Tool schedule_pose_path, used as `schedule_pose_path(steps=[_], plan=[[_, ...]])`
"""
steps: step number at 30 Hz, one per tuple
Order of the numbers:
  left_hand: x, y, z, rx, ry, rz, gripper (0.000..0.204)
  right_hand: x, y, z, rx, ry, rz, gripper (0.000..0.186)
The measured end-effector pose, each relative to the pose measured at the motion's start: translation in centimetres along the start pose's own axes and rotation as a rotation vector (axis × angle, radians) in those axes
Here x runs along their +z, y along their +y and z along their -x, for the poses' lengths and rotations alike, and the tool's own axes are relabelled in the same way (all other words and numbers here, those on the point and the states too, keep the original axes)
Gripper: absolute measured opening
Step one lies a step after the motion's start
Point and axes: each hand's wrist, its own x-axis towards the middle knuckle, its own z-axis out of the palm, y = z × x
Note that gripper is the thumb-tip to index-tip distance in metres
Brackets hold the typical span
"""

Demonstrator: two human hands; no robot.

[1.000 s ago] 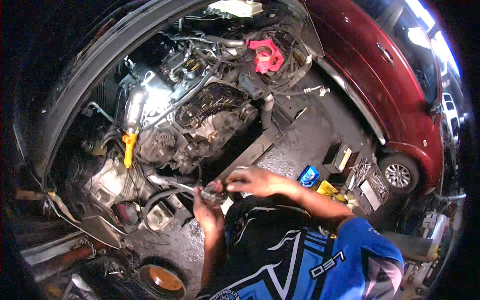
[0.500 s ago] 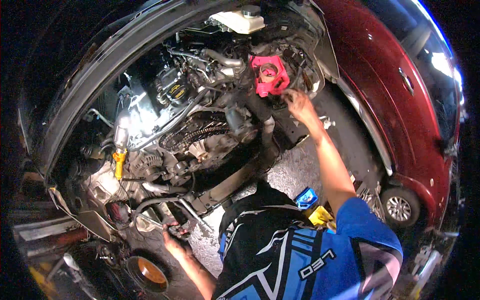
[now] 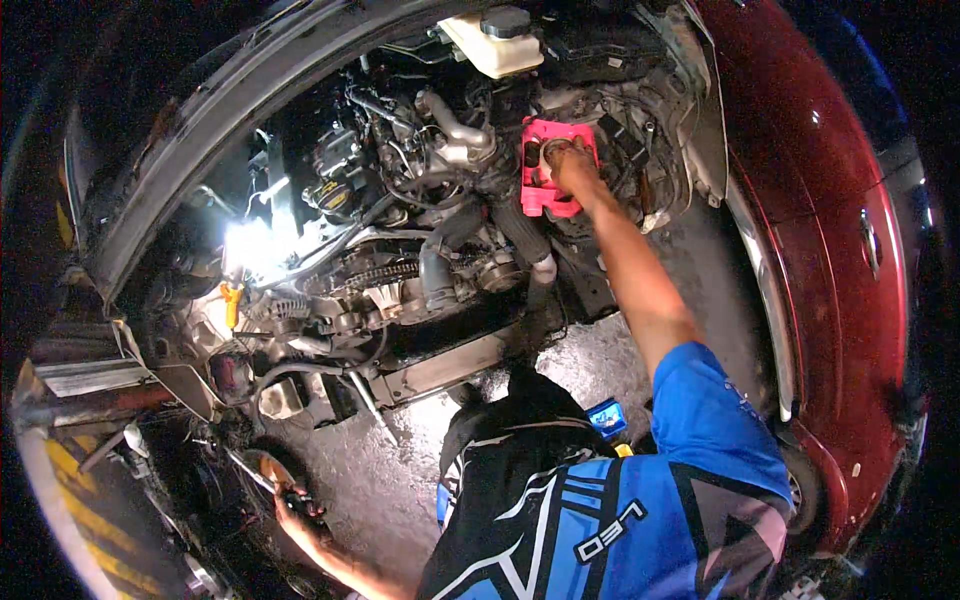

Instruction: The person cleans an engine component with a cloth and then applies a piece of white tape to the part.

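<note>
Our right hand [image 3: 574, 170] is down in the pink tray [image 3: 553, 207], fingers bunched; can't tell if they've got hold of anything. Our left hand [image 3: 296, 515], well below-left of the tray, is curled closed round a long thin tool [image 3: 251, 470]. White reservoir [image 3: 492, 50] above the tray, yellow-handled lamp [image 3: 231, 305] well left of it.
</note>
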Motion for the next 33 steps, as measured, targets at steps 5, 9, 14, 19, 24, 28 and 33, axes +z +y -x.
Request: schedule_pose_path(steps=[5,9,14,19,24,28,33], plan=[[-0.6,1.2,0.5,0.063,-0.090,-0.065,0.030,-2.7,2.3,2.1,0.013,0.345,-0.177,0.033],[1.7,4.0,2.5,0.250,-0.108,-0.163,0.030,-10.3,-0.7,8.0,0.200,0.258,-0.864,0.040],[3.9,6.2,2.1,0.193,-0.444,-0.269,0.030,-16.7,-7.0,19.9,0.311,0.183,-1.326,0.036],[8.8,7.0,3.1,0.214,-0.893,-0.288,0.026,-17.8,-14.0,31.2,0.406,0.155,-1.684,0.022],[12.8,5.7,6.8,0.131,-1.285,-0.287,0.033,-18.7,-20.2,41.6,0.390,0.183,-1.672,0.023],[13.1,2.9,10.3,0.066,-1.623,-0.293,0.028,-20.3,-24.3,48.5,0.476,0.198,-1.432,0.021],[11.5,-2.1,13.6,0.027,-1.810,-0.411,0.026,-20.7,-26.4,54.1,0.952,0.263,-2.026,0.016]])
